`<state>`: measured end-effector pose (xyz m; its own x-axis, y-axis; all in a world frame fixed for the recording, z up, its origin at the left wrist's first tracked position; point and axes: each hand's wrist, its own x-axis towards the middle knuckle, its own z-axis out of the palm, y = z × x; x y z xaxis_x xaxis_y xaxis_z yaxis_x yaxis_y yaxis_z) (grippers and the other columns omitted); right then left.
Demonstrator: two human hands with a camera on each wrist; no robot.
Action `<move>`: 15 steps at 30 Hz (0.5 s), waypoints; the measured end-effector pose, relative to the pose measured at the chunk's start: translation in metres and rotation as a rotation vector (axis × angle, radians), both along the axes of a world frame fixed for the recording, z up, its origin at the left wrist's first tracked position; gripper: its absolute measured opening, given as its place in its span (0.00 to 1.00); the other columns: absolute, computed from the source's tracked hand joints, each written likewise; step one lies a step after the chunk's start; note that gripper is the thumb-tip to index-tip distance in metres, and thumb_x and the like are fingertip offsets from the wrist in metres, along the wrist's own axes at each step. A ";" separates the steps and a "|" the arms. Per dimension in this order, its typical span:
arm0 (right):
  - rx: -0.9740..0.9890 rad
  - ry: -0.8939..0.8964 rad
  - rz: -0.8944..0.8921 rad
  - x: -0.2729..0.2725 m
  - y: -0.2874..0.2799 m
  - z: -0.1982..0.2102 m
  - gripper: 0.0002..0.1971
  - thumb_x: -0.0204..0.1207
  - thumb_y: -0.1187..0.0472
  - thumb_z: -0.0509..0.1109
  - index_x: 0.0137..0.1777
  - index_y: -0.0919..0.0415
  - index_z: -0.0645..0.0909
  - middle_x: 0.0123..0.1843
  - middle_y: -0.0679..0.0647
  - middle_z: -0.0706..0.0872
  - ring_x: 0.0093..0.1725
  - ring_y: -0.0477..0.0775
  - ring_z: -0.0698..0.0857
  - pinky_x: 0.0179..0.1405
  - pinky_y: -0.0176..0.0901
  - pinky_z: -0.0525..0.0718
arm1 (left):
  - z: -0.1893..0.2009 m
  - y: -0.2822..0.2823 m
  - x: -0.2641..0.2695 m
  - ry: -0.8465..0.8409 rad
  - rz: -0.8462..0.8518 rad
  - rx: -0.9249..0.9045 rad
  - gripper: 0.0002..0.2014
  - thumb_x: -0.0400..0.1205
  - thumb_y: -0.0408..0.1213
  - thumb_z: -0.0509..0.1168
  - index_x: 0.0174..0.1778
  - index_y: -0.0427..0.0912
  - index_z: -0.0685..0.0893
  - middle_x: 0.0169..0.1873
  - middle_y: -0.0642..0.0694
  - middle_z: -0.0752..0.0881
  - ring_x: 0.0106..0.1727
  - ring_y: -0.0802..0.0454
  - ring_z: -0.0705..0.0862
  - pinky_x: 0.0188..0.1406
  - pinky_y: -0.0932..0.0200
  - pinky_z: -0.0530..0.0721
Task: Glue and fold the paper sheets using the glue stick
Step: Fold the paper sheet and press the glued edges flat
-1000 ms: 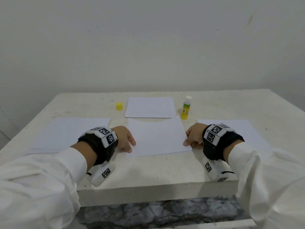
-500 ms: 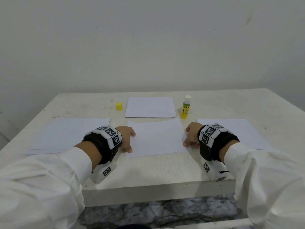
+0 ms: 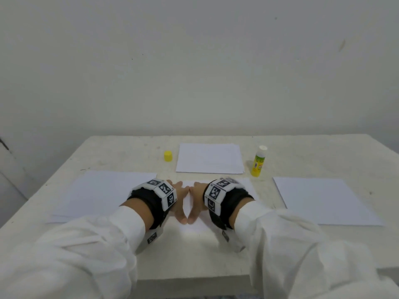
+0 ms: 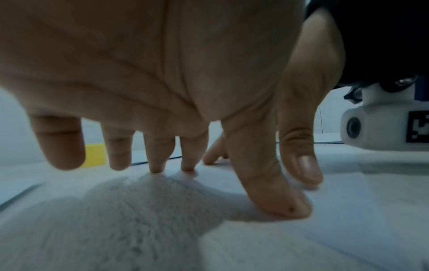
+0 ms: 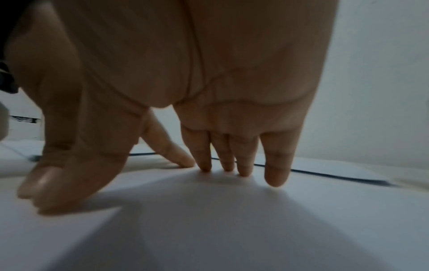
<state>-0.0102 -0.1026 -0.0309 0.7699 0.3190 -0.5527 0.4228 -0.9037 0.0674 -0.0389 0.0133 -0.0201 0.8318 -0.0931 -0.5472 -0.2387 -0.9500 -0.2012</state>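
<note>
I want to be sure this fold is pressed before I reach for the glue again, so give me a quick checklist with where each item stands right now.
1. Both hands on the middle sheet: ok; left hand and right hand press it, fingers straight.
2. Hands free of tools: ok.
3. Glue stick upright, within reach: ok.
4. Glue stick capped: not ok; yellow cap sits apart.
5. Crease sharp: cannot tell.
6. Next sheets ready: ok; right sheet lies flat.
</note>
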 end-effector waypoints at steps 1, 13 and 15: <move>0.002 -0.012 0.016 -0.002 0.002 0.000 0.58 0.47 0.30 0.79 0.79 0.46 0.62 0.78 0.51 0.69 0.73 0.65 0.72 0.68 0.66 0.73 | -0.002 0.001 0.001 0.002 0.000 -0.010 0.56 0.70 0.64 0.72 0.85 0.51 0.43 0.84 0.46 0.47 0.83 0.38 0.51 0.80 0.38 0.56; -0.070 0.063 -0.197 -0.010 -0.127 0.041 0.59 0.69 0.42 0.76 0.84 0.58 0.35 0.85 0.53 0.36 0.85 0.56 0.45 0.82 0.54 0.50 | -0.001 -0.001 0.011 0.034 -0.031 0.036 0.61 0.70 0.66 0.71 0.84 0.43 0.38 0.84 0.41 0.43 0.83 0.36 0.50 0.80 0.38 0.56; -0.079 0.059 -0.190 -0.007 -0.128 0.037 0.60 0.68 0.41 0.76 0.84 0.58 0.35 0.85 0.52 0.36 0.85 0.56 0.45 0.82 0.55 0.51 | 0.001 -0.005 0.013 0.049 0.003 0.047 0.61 0.70 0.65 0.71 0.84 0.42 0.38 0.84 0.40 0.44 0.83 0.36 0.51 0.80 0.39 0.57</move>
